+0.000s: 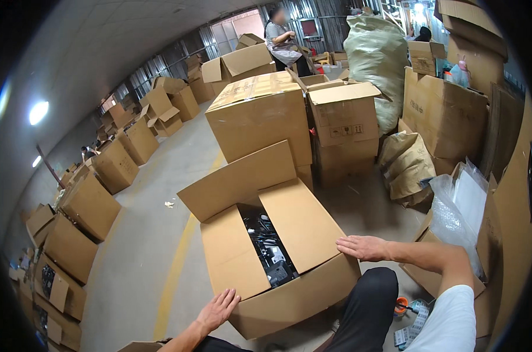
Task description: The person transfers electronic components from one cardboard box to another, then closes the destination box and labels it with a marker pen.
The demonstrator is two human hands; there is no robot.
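A large cardboard box (pixel 295 309) stands right in front of me. Its left flap (pixel 233 252) and right flap (pixel 304 226) are folded inward, and the far flap (pixel 242 182) sticks up. Through the gap between the folded flaps show black plastic pieces (pixel 272 249), some with pale labels and what look like cords; their exact kind I cannot make out. My left hand (pixel 220 309) lies with fingers outstretched on the box's near left corner. Flat on the right flap's outer edge rests my right hand (pixel 362 247), fingers extended. Neither hand holds anything.
A taped carton (pixel 260 114) and another open-flapped carton (pixel 345 117) stand just beyond. Right of me are a brown sack (pixel 408 167), bubble wrap (pixel 453 214) and an orange tape roll (pixel 401 305). Box rows line the left; a person (pixel 280 38) stands far back.
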